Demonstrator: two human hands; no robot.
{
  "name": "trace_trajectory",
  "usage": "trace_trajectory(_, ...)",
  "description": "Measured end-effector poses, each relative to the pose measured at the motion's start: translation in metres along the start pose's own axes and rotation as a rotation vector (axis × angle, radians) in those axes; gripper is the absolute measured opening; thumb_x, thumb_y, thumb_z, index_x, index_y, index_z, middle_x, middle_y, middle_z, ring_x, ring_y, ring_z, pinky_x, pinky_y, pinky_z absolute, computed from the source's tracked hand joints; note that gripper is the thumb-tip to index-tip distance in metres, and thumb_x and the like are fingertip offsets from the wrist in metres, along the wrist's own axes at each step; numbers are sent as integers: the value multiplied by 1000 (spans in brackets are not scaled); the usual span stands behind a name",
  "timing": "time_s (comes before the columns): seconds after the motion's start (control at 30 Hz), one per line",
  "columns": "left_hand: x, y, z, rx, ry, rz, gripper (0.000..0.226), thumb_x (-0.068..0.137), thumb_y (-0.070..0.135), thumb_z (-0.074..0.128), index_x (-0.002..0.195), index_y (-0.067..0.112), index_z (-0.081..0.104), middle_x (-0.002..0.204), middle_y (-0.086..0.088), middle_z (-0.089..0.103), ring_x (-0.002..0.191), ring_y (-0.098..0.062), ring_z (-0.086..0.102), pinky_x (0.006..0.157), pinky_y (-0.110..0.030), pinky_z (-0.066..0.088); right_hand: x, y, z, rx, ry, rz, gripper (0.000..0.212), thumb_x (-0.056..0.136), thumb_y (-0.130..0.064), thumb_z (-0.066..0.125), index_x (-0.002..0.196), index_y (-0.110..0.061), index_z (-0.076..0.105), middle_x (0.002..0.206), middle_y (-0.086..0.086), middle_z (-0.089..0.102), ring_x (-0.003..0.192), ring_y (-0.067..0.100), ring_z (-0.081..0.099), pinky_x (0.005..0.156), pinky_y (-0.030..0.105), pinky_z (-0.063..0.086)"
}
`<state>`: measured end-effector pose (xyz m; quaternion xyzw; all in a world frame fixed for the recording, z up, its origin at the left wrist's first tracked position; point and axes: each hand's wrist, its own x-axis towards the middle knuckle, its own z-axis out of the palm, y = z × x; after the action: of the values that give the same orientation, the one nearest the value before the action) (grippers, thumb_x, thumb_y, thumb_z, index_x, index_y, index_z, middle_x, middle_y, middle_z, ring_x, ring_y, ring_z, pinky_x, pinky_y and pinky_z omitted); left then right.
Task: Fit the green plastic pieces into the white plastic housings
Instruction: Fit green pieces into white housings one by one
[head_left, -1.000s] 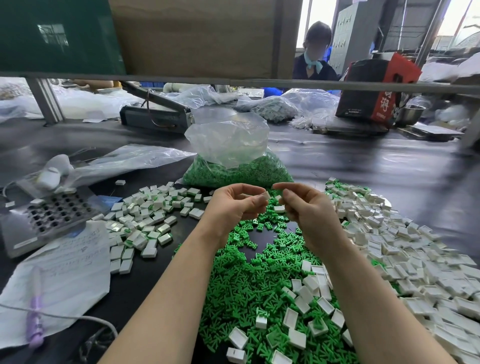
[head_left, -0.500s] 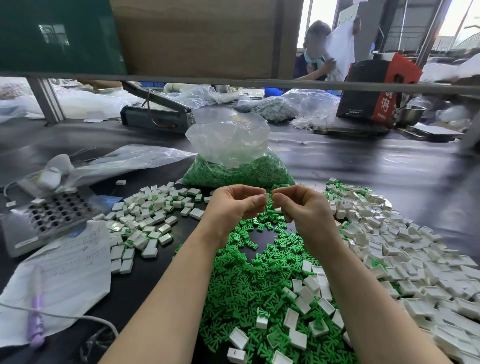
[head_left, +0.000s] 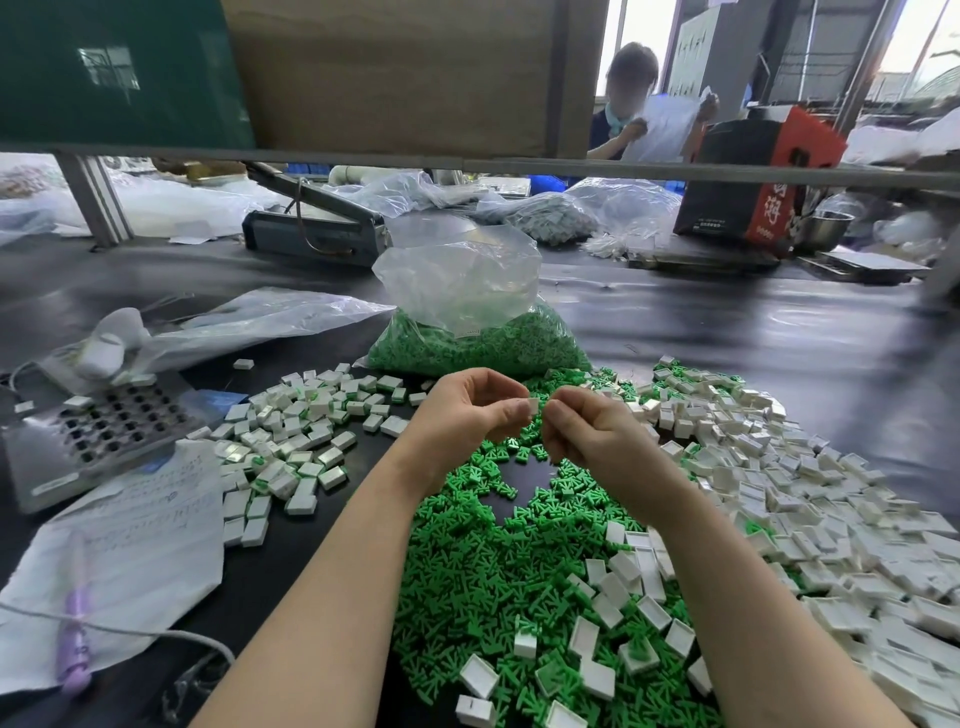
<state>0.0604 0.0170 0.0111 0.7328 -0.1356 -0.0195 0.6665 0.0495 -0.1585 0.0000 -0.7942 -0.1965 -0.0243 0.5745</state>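
At the near edge of the dark table (head_left: 779, 364) lies a wide heap of green plastic pieces (head_left: 467, 571), small and flat with forked shapes, with some white plastic housings (head_left: 613, 587) scattered on top of it. The housings are small open boxes with smooth walls.

Above this heap the two hands are raised close together. The left hand (head_left: 467, 415) pinches one small white housing (head_left: 533, 406) between thumb and finger. The right hand (head_left: 592, 431) has its fingers curled, the tips just beside that housing; what it holds I cannot tell.

On the right side of the table there is a large pile of housings (head_left: 805, 493). On the left side is a smaller pile of white pieces with green inside (head_left: 296, 436), then a metal block with square holes (head_left: 104, 431) and a paper sheet (head_left: 130, 545).

Further away, near the middle, stands a clear plastic bag (head_left: 467, 312), half full of green pieces. Behind it is a dark machine (head_left: 311, 234) and a red and black box (head_left: 758, 176).
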Motion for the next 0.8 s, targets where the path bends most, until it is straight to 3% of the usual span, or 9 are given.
trace_trajectory(0.1, -1, -2, -2, 165, -129, -44, 19, 97, 27, 58, 84, 13, 61, 69, 3, 66, 64, -8, 58, 62, -24, 44, -1, -1, 1, 38, -16, -9, 29, 102, -12, 46, 75, -7, 53, 61, 3, 52, 53, 10, 40, 52, 19, 33)
trace_trajectory(0.2, -5, -4, -1, 161, -227, -41, 30, 100, 30, 46, 76, 15, 56, 68, 0, 57, 61, -9, 50, 59, -23, 38, -2, 1, 2, 105, -59, 31, 31, 103, -12, 44, 74, -8, 53, 58, -1, 52, 51, 6, 42, 51, 15, 35)
trace_trajectory(0.37, -6, -2, 1, 162, -274, -31, 27, 104, 19, 42, 80, 10, 51, 66, 1, 48, 57, -7, 41, 55, -19, 34, -3, 5, 0, 197, -153, 110, 32, 104, -14, 41, 75, -10, 52, 59, -4, 47, 53, 8, 39, 53, 17, 36)
trace_trajectory(0.67, -10, 1, 2, 122, -340, -53, 29, 104, 18, 43, 77, 22, 52, 63, 14, 43, 55, 1, 39, 54, -13, 32, -6, 6, -7, 260, -234, 102, 28, 103, -12, 42, 76, -8, 50, 59, -3, 37, 51, 8, 28, 48, 18, 23)
trace_trajectory(0.8, -11, 2, 2, 162, -374, -62, 27, 104, 19, 43, 78, 22, 47, 65, 11, 38, 55, -2, 33, 54, -20, 26, -7, 6, -9, 231, -253, 96, 27, 103, -11, 42, 76, -8, 50, 60, -6, 41, 53, 8, 29, 49, 18, 24)
